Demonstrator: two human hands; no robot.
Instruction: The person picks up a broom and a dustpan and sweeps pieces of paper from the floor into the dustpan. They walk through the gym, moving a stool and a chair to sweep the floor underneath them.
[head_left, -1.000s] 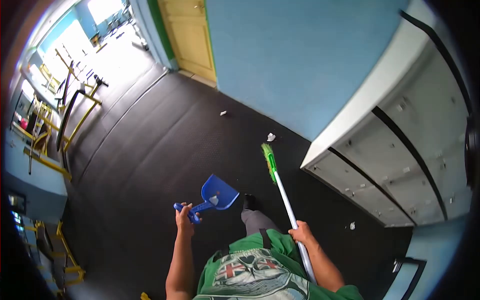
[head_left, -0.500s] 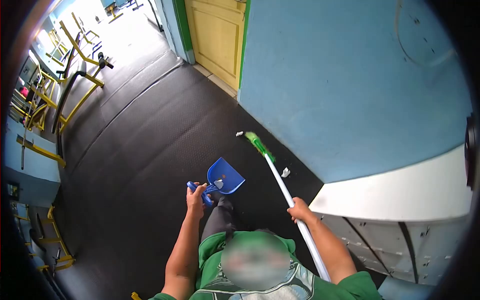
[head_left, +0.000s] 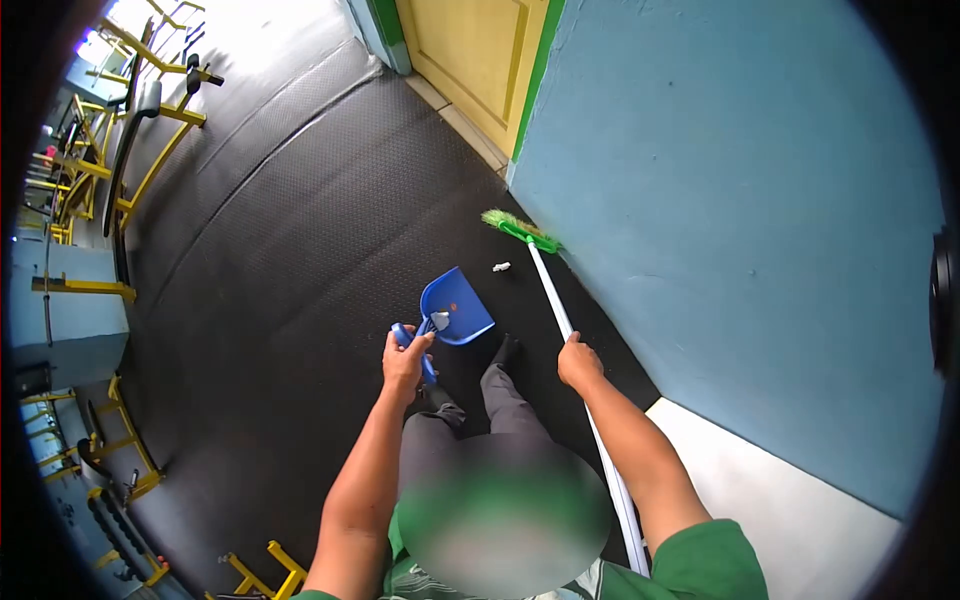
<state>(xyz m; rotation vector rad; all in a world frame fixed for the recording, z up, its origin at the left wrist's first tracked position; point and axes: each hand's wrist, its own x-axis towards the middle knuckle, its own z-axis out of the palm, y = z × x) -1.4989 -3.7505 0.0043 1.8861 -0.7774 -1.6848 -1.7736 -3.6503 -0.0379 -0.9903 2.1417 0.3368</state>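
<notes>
My left hand [head_left: 405, 365] is closed round the handle of a blue dustpan [head_left: 468, 312], held out in front of my legs. A crumpled whitish scrap [head_left: 440, 320] and a small reddish bit lie in the pan. My right hand [head_left: 579, 362] grips the white pole of a broom [head_left: 549, 285], which slants forward. Its green head with pale green bristles [head_left: 508, 222] is on or just over the floor near the wall's foot. Between broom head and dustpan, a small white crumpled piece [head_left: 501, 267] rests on the dark floor, apart from both.
A blue wall [head_left: 730, 200] rises on the right, with a yellow door [head_left: 470, 55] in a green frame ahead. A white surface [head_left: 750, 480] stands at the lower right. Yellow-framed gym equipment [head_left: 155, 180] lines the left side of the black textured floor [head_left: 290, 270].
The broom head has moved forward past the small white piece and turned toward the wall. I have stepped ahead with the dustpan. The other white scrap near the wall is out of sight.
</notes>
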